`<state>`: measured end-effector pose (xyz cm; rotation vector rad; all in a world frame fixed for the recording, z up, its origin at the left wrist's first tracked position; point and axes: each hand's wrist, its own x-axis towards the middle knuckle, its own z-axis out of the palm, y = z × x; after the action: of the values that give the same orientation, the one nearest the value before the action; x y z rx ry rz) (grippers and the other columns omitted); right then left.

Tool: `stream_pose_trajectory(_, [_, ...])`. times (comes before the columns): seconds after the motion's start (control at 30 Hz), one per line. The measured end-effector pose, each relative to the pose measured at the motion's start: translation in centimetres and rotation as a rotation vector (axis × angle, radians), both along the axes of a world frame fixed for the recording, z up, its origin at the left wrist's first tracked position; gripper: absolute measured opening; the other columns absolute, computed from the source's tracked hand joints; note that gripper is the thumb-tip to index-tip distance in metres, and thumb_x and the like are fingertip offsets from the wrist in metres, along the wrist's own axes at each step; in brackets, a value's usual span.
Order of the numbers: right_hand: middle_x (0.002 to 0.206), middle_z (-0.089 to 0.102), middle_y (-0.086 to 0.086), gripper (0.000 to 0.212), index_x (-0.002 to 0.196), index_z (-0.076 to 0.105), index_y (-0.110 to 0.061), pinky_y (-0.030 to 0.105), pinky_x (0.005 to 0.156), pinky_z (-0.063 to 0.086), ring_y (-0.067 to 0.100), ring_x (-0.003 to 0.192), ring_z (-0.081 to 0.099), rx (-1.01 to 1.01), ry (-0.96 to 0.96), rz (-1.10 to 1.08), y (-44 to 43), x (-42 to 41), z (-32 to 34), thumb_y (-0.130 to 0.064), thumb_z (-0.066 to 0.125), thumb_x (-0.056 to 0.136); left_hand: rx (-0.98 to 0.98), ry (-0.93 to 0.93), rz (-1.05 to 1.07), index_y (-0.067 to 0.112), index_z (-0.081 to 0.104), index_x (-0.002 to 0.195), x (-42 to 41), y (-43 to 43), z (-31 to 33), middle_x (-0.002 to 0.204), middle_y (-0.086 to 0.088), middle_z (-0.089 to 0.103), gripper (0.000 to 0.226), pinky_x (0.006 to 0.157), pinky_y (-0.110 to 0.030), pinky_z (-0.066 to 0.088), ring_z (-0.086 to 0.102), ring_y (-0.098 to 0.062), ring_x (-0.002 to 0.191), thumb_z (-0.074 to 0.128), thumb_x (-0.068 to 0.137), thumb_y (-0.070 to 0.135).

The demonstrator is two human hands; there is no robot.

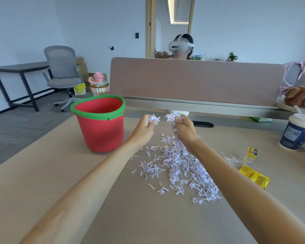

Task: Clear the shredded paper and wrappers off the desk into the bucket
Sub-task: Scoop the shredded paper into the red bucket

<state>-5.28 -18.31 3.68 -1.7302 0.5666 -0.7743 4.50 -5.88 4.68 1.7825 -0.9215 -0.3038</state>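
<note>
A red bucket (99, 127) with a green rim stands on the desk at the left. A heap of white shredded paper (179, 164) lies spread over the middle of the desk. My left hand (143, 128) is closed on a small tuft of shreds, raised just right of the bucket. My right hand (186, 131) grips a bigger bunch above the heap, with strands trailing down. Two yellow wrappers lie at the right: a long one (254, 176) and a smaller one (252, 154). A clear wrapper (233, 160) with shreds lies between them and the heap.
A dark blue paper cup (296, 132) with a white lid stands at the right edge. A pink partition (195, 80) closes the desk's far side, with a person in a headset behind it. A brown plush toy (299, 96) sits far right. An office chair (63, 74) stands behind the bucket.
</note>
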Motion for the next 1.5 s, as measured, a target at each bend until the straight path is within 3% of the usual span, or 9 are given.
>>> stream_pose_trajectory(0.13, [0.067, 0.043, 0.002, 0.028, 0.073, 0.039, -0.019, 0.027, 0.043, 0.031, 0.013, 0.048, 0.033, 0.028, -0.104, 0.072, 1.2, 3.2, 3.8, -0.021, 0.034, 0.100, -0.109, -0.062, 0.041, 0.014, 0.041, 0.131, 1.3, 1.4, 4.9, 0.114, 0.007, 0.046, 0.032, 0.067, -0.014, 0.040, 0.043, 0.008, 0.073, 0.034, 0.103, 0.027])
stream_pose_trajectory(0.27, [0.071, 0.047, 0.003, 0.021, 0.087, 0.046, -0.015, 0.039, 0.046, 0.040, 0.017, 0.054, 0.039, 0.046, -0.154, 0.140, 3.6, 8.2, 7.8, -0.026, 0.034, 0.101, -0.124, -0.126, 0.133, 0.019, 0.041, 0.124, 4.5, 3.8, 8.8, 0.092, 0.008, 0.048, 0.025, 0.068, -0.015, 0.040, 0.044, -0.002, 0.072, 0.034, 0.102, 0.028])
stream_pose_trajectory(0.47, [0.072, 0.045, 0.001, 0.021, 0.094, 0.051, -0.012, 0.021, 0.048, 0.037, 0.014, 0.059, 0.041, 0.041, -0.138, 0.186, 7.0, 15.5, 9.8, -0.022, 0.034, 0.100, 0.010, -0.080, 0.297, 0.017, 0.029, 0.144, 10.3, 7.3, 10.4, 0.085, 0.009, 0.042, 0.045, 0.086, -0.037, 0.042, 0.046, -0.011, 0.079, 0.031, 0.101, 0.030])
stream_pose_trajectory(0.67, [0.084, 0.048, 0.006, 0.023, 0.093, 0.052, -0.006, 0.027, 0.065, 0.042, 0.016, 0.075, 0.043, -0.036, -0.088, 0.211, 8.8, 19.3, 9.7, -0.018, 0.033, 0.100, 0.055, -0.060, 0.291, 0.019, 0.014, 0.151, 12.8, 8.6, 10.7, 0.115, 0.007, 0.049, 0.052, 0.082, -0.025, 0.038, 0.051, -0.008, 0.100, 0.030, 0.102, 0.024])
stream_pose_trajectory(0.77, [0.073, 0.046, -0.002, 0.026, 0.077, 0.047, -0.018, 0.023, 0.058, 0.038, 0.011, 0.065, 0.041, -0.047, -0.097, 0.239, 9.3, 20.1, 9.4, -0.015, 0.034, 0.100, 0.061, -0.047, 0.307, 0.016, 0.023, 0.148, 14.1, 8.5, 9.9, 0.090, 0.011, 0.045, 0.049, 0.066, -0.021, 0.033, 0.043, -0.002, 0.075, 0.033, 0.101, 0.022])
stream_pose_trajectory(0.9, [0.077, 0.053, -0.001, 0.015, 0.096, 0.052, -0.013, 0.024, 0.061, 0.045, 0.011, 0.067, 0.050, -0.058, -0.075, 0.287, 9.5, 20.5, 9.1, -0.011, 0.038, 0.097, 0.088, -0.016, 0.307, 0.017, 0.049, 0.095, 15.4, 8.7, 9.2, 0.078, -0.004, 0.049, 0.012, 0.066, -0.031, 0.038, 0.046, -0.015, 0.068, 0.039, 0.099, 0.021])
stream_pose_trajectory(1.07, [0.101, 0.063, 0.013, 0.024, 0.108, 0.057, -0.011, 0.036, 0.077, 0.056, 0.023, 0.085, 0.063, 0.053, -0.054, 0.324, 9.2, 20.6, 8.8, -0.001, 0.051, 0.086, 0.063, 0.030, 0.319, 0.031, 0.036, 0.066, 16.3, 9.2, 8.9, 0.070, 0.008, 0.035, 0.032, 0.079, -0.034, 0.034, 0.041, -0.016, 0.083, 0.042, 0.095, 0.017])
stream_pose_trajectory(1.23, [0.113, 0.066, 0.010, 0.031, 0.099, 0.064, -0.016, 0.035, 0.086, 0.053, 0.019, 0.098, 0.059, 0.052, -0.003, 0.311, 9.0, 20.1, 9.3, 0.002, 0.051, 0.077, 0.098, -0.040, 0.323, 0.023, 0.056, 0.106, 16.4, 9.9, 8.7, 0.099, -0.001, 0.061, 0.021, 0.091, -0.038, 0.046, 0.060, -0.021, 0.096, 0.043, 0.092, 0.029])
stream_pose_trajectory(1.5, [0.090, 0.064, 0.002, 0.018, 0.101, 0.066, -0.016, 0.034, 0.085, 0.052, 0.015, 0.090, 0.059, 0.033, -0.083, 0.252, 8.3, 17.6, 10.2, -0.014, 0.059, 0.084, 0.119, -0.170, 0.282, 0.026, 0.052, 0.094, 14.8, 10.1, 9.4, 0.093, -0.002, 0.053, 0.014, 0.080, -0.036, 0.042, 0.050, -0.018, 0.085, 0.038, 0.095, 0.029])
